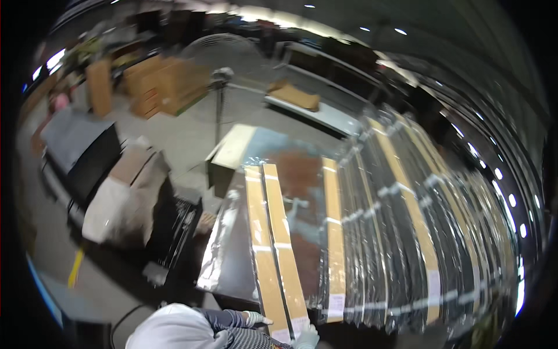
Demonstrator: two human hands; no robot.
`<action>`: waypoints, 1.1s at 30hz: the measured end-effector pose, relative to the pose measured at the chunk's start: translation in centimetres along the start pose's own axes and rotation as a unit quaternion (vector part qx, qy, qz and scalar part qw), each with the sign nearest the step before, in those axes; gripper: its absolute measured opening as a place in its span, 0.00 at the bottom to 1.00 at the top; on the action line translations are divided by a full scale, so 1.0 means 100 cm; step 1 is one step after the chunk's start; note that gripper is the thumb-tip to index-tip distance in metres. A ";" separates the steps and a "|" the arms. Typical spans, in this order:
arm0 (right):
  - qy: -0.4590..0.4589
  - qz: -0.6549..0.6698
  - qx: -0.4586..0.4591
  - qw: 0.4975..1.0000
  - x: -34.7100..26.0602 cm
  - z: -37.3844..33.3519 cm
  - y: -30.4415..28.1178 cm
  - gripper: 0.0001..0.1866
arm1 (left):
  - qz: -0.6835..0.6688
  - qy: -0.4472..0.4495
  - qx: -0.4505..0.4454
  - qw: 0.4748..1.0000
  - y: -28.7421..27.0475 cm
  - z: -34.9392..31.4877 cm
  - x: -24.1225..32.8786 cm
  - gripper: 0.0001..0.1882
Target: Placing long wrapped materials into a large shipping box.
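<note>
Two long, narrow tan packages (263, 241) lie side by side on a dark tabletop (235, 267), with pale bands across them and white labels at their near ends. At the bottom edge, my left hand (256, 319), in a white glove, grips the left package near its label. My right hand (307, 336), also gloved, is closed on the near end of the right-hand package (285, 238). Its fingers are small and partly blurred. Another tan strip (334, 238) with a white label runs parallel farther right.
Many film-wrapped dark panels (401, 244) stand in a row on the right. Left are a black box (78, 142), a wrapped bundle (125, 192) and a yellow strip (75, 267). Cardboard boxes (165, 84), a large fan (218, 49) and a low white bench (314, 113) stand behind.
</note>
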State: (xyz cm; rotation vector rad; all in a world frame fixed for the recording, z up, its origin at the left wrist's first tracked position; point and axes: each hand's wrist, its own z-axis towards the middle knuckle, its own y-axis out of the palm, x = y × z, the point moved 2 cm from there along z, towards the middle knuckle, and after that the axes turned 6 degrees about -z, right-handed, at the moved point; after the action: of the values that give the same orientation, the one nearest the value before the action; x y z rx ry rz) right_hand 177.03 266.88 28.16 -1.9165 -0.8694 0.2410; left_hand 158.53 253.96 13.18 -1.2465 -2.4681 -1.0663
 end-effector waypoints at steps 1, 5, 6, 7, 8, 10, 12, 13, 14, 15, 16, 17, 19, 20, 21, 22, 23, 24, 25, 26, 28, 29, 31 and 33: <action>0.000 0.023 0.011 1.000 0.007 -0.006 0.016 0.63 | -0.092 -0.060 0.057 0.992 0.032 -0.059 0.024 0.32; -0.067 0.114 0.129 0.983 0.005 -0.006 0.024 0.56 | -0.326 0.063 0.048 0.942 -0.017 -0.016 0.004 0.32; -0.086 0.141 0.164 0.973 0.001 0.002 0.022 0.55 | -0.235 0.181 0.105 0.949 -0.024 -0.020 0.015 0.31; -0.094 0.163 0.186 0.964 -0.006 0.010 0.022 0.53 | -0.258 0.141 0.130 0.947 -0.026 -0.023 0.019 0.34; -0.084 0.174 0.188 0.963 -0.014 0.019 0.022 0.52 | -0.277 0.098 0.150 0.944 -0.022 -0.032 0.032 0.37; -0.028 0.024 0.063 0.997 -0.041 0.069 0.022 0.68 | -0.278 0.091 0.180 0.939 -0.024 -0.048 0.028 0.35; -0.076 0.033 0.082 0.993 -0.039 0.078 0.026 0.67 | -0.196 0.177 0.167 0.950 -0.021 -0.072 0.035 0.35; -0.161 0.076 0.117 0.977 -0.039 0.068 0.018 0.61 | -0.223 0.145 0.155 0.951 -0.021 -0.081 0.029 0.36; -0.244 0.120 0.149 0.951 -0.040 0.058 0.009 0.55 | -0.250 0.113 0.140 0.951 -0.020 -0.091 0.023 0.38; -0.249 0.108 0.095 0.958 -0.040 0.051 0.000 0.57 | -0.309 0.118 0.052 0.942 -0.018 -0.100 0.014 0.33; -0.261 0.160 0.095 0.947 -0.042 0.043 -0.004 0.58 | -0.363 0.122 -0.038 0.923 -0.018 -0.109 0.005 0.28; -0.280 0.162 0.100 0.941 -0.042 0.036 -0.009 0.58 | -0.364 0.021 0.049 0.930 -0.017 -0.108 0.005 0.24; -0.330 0.139 0.110 0.927 -0.054 0.029 -0.022 0.58 | -0.326 0.033 0.086 0.941 -0.050 -0.083 -0.037 0.30; -0.356 0.127 0.115 0.919 -0.064 0.029 -0.030 0.58 | -0.277 0.032 0.118 0.953 -0.070 -0.066 -0.065 0.36; -0.390 0.106 0.115 0.907 -0.076 0.033 -0.038 0.58 | -0.238 0.026 0.158 0.958 -0.085 -0.066 -0.089 0.43; -0.401 0.097 0.125 0.902 -0.083 0.038 -0.046 0.58 | -0.239 0.030 0.157 0.958 -0.089 -0.068 -0.083 0.43; -0.412 0.075 0.141 0.897 -0.090 0.046 -0.059 0.58 | -0.317 0.080 0.150 0.933 -0.095 -0.071 -0.074 0.39; -0.421 0.053 0.160 0.891 -0.098 0.057 -0.071 0.58 | -0.389 0.128 0.141 0.901 -0.101 -0.078 -0.059 0.35; -0.433 0.036 0.179 0.883 -0.114 0.067 -0.081 0.58 | -0.462 0.176 0.133 0.859 -0.107 -0.089 -0.046 0.32; -0.457 0.070 0.130 0.877 -0.144 0.058 -0.115 0.58 | -0.535 0.227 0.131 0.803 -0.114 -0.107 -0.037 0.28; -0.448 0.013 0.247 0.859 -0.190 0.075 -0.133 0.64 | -0.649 0.320 0.108 0.682 -0.124 -0.148 0.003 0.21; -0.449 0.007 0.258 0.856 -0.211 0.063 -0.153 0.63 | -0.652 0.343 0.163 0.657 -0.120 -0.185 0.027 0.24; -0.451 0.005 0.278 0.848 -0.252 0.033 -0.194 0.60 | -0.664 0.327 0.157 0.653 -0.131 -0.229 0.044 0.28; -0.457 0.002 0.318 0.831 -0.268 0.036 -0.199 0.55 | -0.638 0.399 0.184 0.632 -0.154 -0.227 0.052 0.29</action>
State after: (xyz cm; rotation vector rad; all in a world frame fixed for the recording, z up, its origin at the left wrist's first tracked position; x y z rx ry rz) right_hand 146.47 256.99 37.97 -1.1041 -1.1832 1.3513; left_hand 140.10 236.00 24.01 1.1641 -2.2545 -0.8163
